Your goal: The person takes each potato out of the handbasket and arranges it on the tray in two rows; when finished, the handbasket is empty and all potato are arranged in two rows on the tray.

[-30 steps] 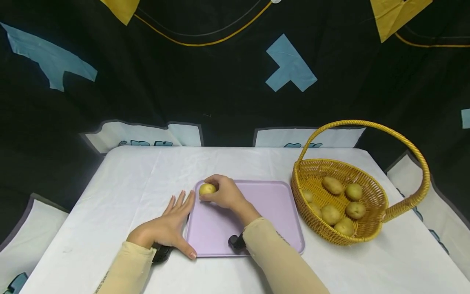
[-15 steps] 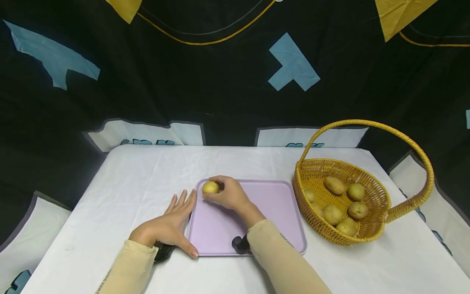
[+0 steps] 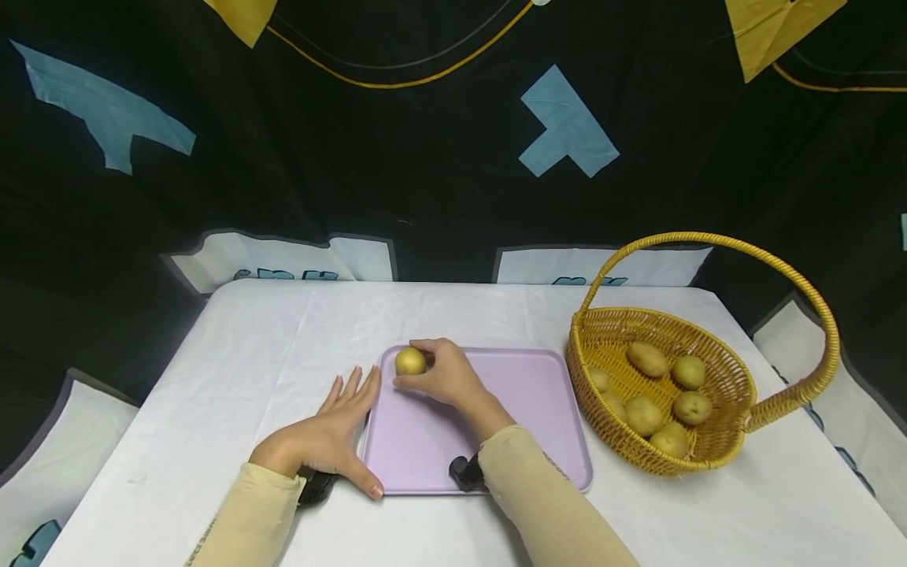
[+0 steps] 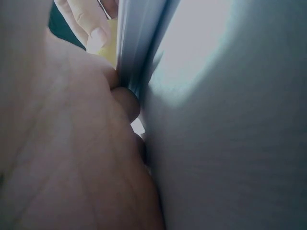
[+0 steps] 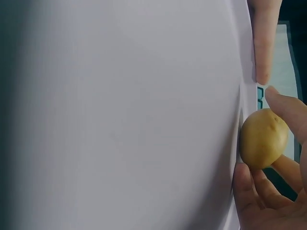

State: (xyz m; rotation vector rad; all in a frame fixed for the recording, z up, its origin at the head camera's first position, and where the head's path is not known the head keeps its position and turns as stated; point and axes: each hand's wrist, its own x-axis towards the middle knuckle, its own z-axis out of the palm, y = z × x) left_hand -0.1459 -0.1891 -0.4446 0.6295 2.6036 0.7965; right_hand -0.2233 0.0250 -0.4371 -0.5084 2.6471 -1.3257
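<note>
A small yellow potato (image 3: pixel 410 361) sits in the far left corner of a lilac tray (image 3: pixel 496 417). My right hand (image 3: pixel 446 378) holds it from the right, thumb on the near side and fingers on the far side. In the right wrist view the potato (image 5: pixel 264 139) shows between thumb and fingertips, close against the tray surface. My left hand (image 3: pixel 326 433) lies along the tray's left edge, fingers straight and spread, with its thumb at the near left corner. The left wrist view has the left palm (image 4: pixel 62 134) beside the tray rim (image 4: pixel 139 38).
To the right of the tray stands a yellow wicker basket (image 3: pixel 733 386) with a tall arched handle, holding several potatoes (image 3: pixel 644 415). A white cloth (image 3: pixel 212 378) covers the table. Behind it hangs a black cloth backdrop (image 3: pixel 397 181).
The potato and my right hand have shifted very slightly to the right within the tray's corner. My left hand has stayed at the tray's edge.
</note>
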